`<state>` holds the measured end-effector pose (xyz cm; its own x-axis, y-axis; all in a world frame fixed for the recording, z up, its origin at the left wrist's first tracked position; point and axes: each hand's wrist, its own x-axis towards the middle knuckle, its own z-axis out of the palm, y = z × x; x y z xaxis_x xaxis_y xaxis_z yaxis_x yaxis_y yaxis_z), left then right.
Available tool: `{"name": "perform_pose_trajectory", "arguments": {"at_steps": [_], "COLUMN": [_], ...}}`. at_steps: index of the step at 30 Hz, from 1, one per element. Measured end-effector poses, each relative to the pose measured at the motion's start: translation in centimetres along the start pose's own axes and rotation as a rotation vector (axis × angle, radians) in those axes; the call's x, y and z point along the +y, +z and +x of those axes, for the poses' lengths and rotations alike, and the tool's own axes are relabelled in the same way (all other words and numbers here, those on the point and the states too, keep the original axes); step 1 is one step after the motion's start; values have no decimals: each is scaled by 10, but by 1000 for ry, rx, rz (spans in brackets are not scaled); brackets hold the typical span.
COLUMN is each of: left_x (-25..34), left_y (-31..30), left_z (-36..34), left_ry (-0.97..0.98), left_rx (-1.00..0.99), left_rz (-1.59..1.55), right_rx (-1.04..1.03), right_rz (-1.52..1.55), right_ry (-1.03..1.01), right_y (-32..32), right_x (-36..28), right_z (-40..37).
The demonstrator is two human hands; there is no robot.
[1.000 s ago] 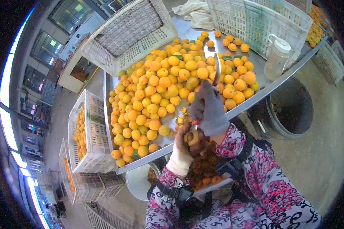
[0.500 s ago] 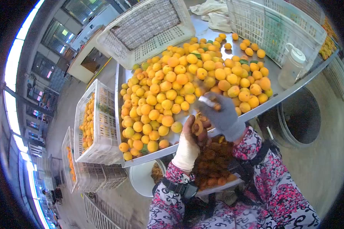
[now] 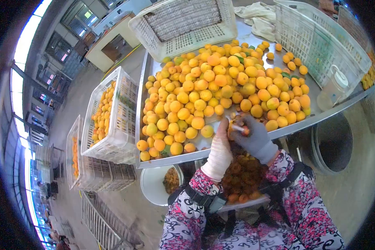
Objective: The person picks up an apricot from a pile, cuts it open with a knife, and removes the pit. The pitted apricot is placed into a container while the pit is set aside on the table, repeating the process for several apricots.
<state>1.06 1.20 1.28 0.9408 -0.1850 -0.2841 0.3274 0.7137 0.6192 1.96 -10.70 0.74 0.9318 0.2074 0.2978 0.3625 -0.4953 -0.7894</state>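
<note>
My left hand (image 3: 220,150), in a pale wrap or glove, is closed at the front edge of the metal table (image 3: 187,159). It holds an apricot (image 3: 236,118), mostly hidden between both hands. My right hand (image 3: 256,136), in a grey glove, is curled against it and grips a small white tool (image 3: 239,128) whose kind I cannot make out. Just beyond the hands spreads a heap of whole orange apricots (image 3: 196,93) with a few green leaves. Below my hands sits a container of darker orange fruit pieces (image 3: 242,175).
An empty white crate (image 3: 154,46) is tipped at the table's back, with another crate (image 3: 298,31) and a lidded plastic jug (image 3: 333,89) at right. Crates of apricots (image 3: 127,110) stand left. A white bucket (image 3: 148,185) and a dark bin (image 3: 331,143) flank the table's front.
My hands have come together around the fruit, the right one moving down to meet the left. Earlier an opened apricot showed in my left fingers. The view has shifted slightly.
</note>
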Motion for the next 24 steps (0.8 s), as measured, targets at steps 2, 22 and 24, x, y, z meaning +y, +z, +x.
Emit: {"name": "perform_pose_trajectory", "arguments": {"at_steps": [2, 22, 24], "left_x": [7, 63, 62], "left_y": [-2, -67, -74], "left_z": [-9, 32, 33], "left_ry": [-21, 361, 439], "left_rx": [69, 740, 755], "left_rz": [-50, 2399, 2417], "right_rx": [219, 60, 93], "right_rz": [258, 282, 240], "right_ry": [109, 282, 272], "right_y": [5, -6, -3], "right_x": [13, 7, 10], "right_z": [7, 8, 7]}}
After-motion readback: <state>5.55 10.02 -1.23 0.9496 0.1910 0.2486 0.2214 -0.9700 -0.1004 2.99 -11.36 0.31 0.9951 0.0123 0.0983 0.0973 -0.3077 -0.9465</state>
